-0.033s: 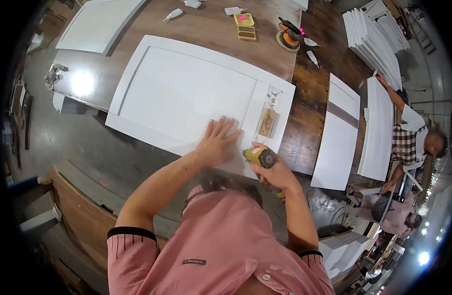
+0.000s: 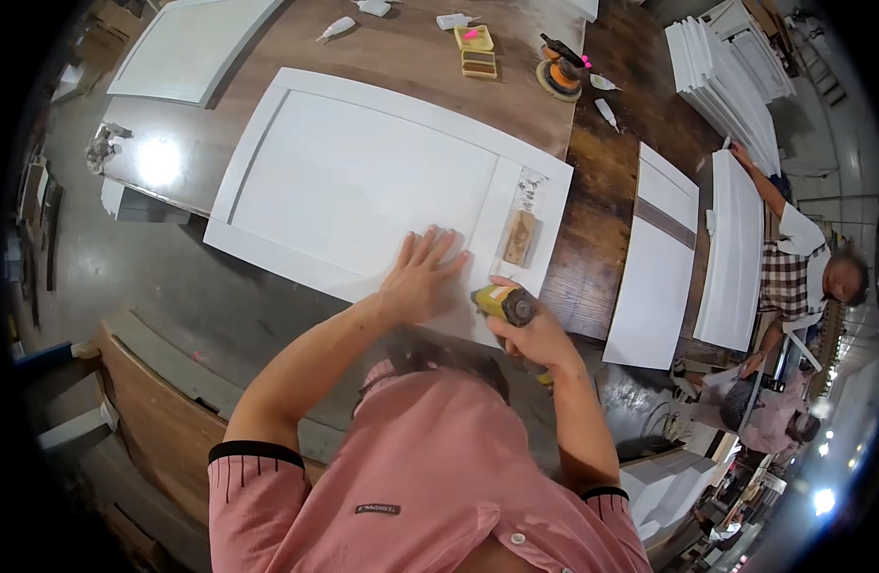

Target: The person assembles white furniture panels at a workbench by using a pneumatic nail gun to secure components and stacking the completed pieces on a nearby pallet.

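Head view: right hand (image 2: 538,336) wrapped tight round yellow power tool (image 2: 503,303) at near edge of white door panel (image 2: 363,181); tool's working end hidden; left hand (image 2: 422,275) flat on panel, fingers spread; wooden block (image 2: 519,238) right of it; brown workbench (image 2: 592,181) beneath; co-worker (image 2: 803,277) far right, face blurred; grey workshop floor (image 2: 86,258) left.

Small yellow box (image 2: 475,38) (pink label on top), far table edge

One large white door panel (image 2: 363,181) at centre, one yellow power tool (image 2: 504,304) lower centre, two narrow white panels (image 2: 654,267) at right, one orange sander (image 2: 559,76) up top.
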A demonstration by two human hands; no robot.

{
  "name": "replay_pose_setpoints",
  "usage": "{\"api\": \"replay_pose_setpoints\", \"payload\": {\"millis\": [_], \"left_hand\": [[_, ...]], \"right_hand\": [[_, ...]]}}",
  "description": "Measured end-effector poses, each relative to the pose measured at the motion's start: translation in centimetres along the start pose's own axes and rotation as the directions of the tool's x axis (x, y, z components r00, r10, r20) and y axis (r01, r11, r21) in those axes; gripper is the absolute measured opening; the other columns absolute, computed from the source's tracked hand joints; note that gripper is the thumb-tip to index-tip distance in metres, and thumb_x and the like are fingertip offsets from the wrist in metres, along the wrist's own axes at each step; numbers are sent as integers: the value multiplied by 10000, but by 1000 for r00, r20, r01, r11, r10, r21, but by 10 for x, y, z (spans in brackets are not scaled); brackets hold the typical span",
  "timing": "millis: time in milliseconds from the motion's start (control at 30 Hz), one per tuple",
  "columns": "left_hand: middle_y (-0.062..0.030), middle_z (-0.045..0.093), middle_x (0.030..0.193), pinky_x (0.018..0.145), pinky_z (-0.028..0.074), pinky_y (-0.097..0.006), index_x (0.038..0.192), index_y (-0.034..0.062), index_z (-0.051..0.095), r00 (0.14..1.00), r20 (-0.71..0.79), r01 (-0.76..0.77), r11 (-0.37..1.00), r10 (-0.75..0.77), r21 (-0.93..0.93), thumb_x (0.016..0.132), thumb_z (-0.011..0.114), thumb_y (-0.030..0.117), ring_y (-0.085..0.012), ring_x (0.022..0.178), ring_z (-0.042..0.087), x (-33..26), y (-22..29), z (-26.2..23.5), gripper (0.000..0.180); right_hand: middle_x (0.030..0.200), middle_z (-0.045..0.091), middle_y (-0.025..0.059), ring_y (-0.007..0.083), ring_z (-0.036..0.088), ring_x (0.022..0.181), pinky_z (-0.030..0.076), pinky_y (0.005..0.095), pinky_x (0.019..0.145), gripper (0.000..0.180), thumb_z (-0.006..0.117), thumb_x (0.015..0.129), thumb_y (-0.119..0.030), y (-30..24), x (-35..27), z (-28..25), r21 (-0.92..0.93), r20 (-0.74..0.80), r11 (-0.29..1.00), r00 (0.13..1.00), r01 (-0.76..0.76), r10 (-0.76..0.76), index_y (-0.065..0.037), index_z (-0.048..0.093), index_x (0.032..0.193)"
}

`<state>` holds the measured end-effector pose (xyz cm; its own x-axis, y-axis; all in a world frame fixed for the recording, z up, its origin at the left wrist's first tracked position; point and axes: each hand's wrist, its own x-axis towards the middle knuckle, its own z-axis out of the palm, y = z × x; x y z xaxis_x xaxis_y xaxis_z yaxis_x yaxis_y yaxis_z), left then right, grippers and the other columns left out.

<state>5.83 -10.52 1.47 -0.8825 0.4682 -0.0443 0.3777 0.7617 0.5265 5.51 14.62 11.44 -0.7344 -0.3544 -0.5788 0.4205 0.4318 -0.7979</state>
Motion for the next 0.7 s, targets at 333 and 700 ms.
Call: {"api": "replay_pose_setpoints", "payload": {"millis": [333, 700], "left_hand": [[-222, 232, 1666, 1200, 127, -704, 1594, 189, 351, 999, -51, -8, 999, 10, 52, 828, 733, 445, -494, 1539, 147, -3, 0, 8, 894], [-223, 438, 1532, 1176, 345, -513, 1541, 91, 417, 960, -264, -185, 914, 90, -362, 866, 767, 380, -405, 1407, 416, 48, 137, -32, 813]], "right_hand": [[1068, 665, 55, 118, 550, 576, 482, 273, 525, 736, 715, 881, -64, 3, -32, -42, 263, -282, 963, 950, -56, 133, -197, 428, 1546], [1242, 613, 102, 99, 496, 600, 427, 269, 538, 665, 536, 976, -483, 27, -86, -98, 584, -737, 143, 596, 799, -318, -153, 416, 1541]]}}
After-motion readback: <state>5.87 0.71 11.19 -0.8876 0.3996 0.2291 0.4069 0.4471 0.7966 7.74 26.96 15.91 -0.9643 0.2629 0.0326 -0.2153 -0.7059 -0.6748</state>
